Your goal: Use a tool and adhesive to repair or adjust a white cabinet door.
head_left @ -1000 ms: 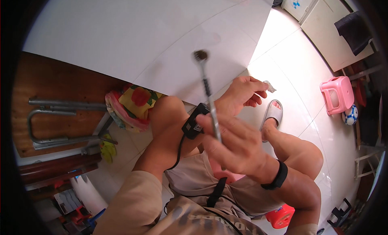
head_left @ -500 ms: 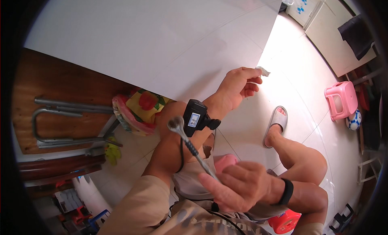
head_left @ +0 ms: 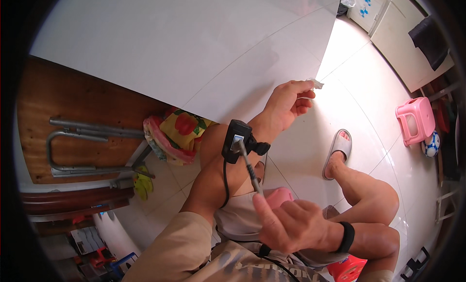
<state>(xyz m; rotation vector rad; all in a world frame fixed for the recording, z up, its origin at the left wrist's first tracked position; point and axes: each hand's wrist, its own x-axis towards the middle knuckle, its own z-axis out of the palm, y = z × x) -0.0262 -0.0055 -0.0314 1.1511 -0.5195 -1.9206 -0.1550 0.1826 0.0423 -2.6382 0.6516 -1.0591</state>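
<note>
Fingers of the left hand [head_left: 286, 103] pinch a small scrap of pale tape or film [head_left: 314, 83] right at the lower right corner of the big white board [head_left: 194, 49], thumb and forefinger closed on it so the corner stays pinned and the scrap cannot slip. That board lies tilted across a wooden tabletop [head_left: 58, 107], its corner hanging out past the table's edge over the tiled floor [head_left: 369, 78], which is why the arm is stretched forward to reach it. A black device is strapped on the left wrist [head_left: 237, 141], a cable trailing back along the forearm. The right hand [head_left: 291, 224] is held low over the lap, fingers curled around the lower end of a thin metal tool [head_left: 248, 165] whose slim shaft points up toward the wrist (its tip looks like a small flat head, though I cannot tell the kind). Held back there, the tool is well apart from the board's corner. Bent metal tubes [head_left: 77, 151] lie on the tabletop's left part
</note>
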